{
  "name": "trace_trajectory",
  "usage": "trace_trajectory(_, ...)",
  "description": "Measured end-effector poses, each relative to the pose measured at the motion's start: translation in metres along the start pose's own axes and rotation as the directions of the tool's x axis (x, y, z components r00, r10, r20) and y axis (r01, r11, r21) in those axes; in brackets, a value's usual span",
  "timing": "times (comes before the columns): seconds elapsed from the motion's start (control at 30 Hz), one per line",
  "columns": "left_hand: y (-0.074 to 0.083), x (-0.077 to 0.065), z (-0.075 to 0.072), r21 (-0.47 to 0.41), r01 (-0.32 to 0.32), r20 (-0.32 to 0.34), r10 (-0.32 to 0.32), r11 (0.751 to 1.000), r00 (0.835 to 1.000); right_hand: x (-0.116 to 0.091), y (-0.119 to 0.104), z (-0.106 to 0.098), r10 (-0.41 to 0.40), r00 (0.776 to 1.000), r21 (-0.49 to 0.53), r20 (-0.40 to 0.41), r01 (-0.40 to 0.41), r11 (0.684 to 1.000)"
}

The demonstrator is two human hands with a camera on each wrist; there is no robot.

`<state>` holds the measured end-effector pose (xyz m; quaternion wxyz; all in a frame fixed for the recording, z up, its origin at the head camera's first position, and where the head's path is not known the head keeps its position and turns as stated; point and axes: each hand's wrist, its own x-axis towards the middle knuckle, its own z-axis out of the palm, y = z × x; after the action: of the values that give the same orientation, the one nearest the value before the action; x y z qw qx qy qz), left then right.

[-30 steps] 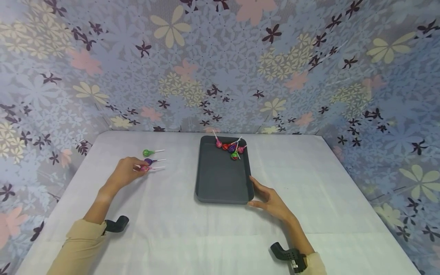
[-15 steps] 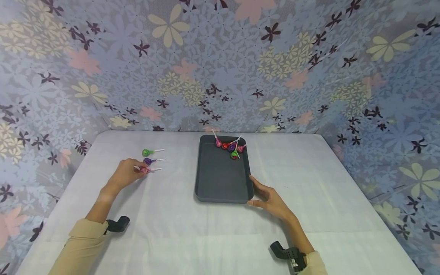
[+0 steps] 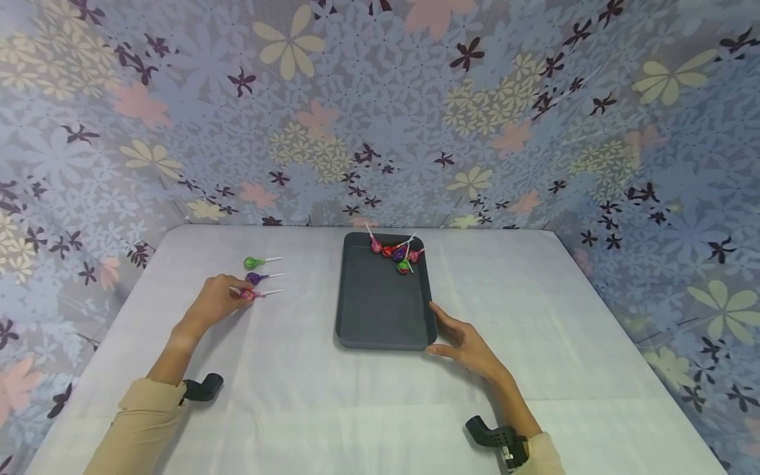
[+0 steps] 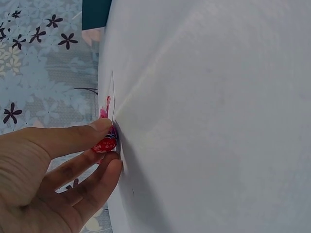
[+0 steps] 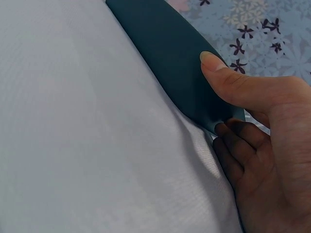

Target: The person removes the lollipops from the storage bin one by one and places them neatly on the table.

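My left hand (image 3: 215, 300) pinches the wrapped head of a pink lollipop (image 3: 247, 294) low over the white cloth, its white stick pointing right. In the left wrist view the lollipop's red-and-pink wrapper (image 4: 105, 144) shows between thumb and fingers. Just beyond it lie a purple lollipop (image 3: 253, 278) and a green lollipop (image 3: 249, 262), sticks also to the right. My right hand (image 3: 472, 353) holds the near right corner of a dark grey tray (image 3: 384, 310), thumb on the front wall and fingers at the right side.
Several lollipops (image 3: 399, 253) in pink, red, purple and green wrappers are bunched at the tray's far right; one pink lollipop (image 3: 376, 247) has its stick over the far rim. White cloth (image 3: 297, 396) covers the table. A flowered curtain (image 3: 380, 132) stands behind it.
The left hand, pinching the pink lollipop, has shifted slightly nearer, leaving the purple lollipop's head more exposed. The right hand stays at the tray corner.
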<state>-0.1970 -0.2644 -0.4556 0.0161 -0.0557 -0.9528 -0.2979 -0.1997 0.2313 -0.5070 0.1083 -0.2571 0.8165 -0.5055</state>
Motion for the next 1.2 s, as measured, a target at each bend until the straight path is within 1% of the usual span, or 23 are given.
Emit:
trace_trajectory(0.27, -0.0013, -0.0029, -0.0005, -0.004, 0.004, 0.005, -0.004, 1.000, 1.000, -0.0003, 0.0010, 0.0026, -0.010, 1.000, 0.017, 0.004, 0.010, 1.000)
trace_trajectory(0.53, -0.0036, -0.0030, 0.0007, -0.017, 0.036, 0.011, -0.036, 0.999, 0.999, -0.0004, 0.0019, 0.0020, -0.017, 1.000, 0.029, 0.009, 0.017, 0.999)
trace_trajectory(0.9, -0.0037, -0.0043, 0.0003, -0.017, 0.052, 0.014, -0.052, 0.999, 0.999, 0.0003, 0.0032, 0.0006, -0.026, 1.000, 0.027, 0.014, 0.026, 0.999)
trace_trajectory(1.2, -0.0034, -0.0039, -0.0002, -0.018, 0.048, 0.012, -0.048, 0.999, 0.999, 0.0003, 0.0036, 0.0004, -0.019, 1.000, 0.023, 0.010, 0.019, 1.000)
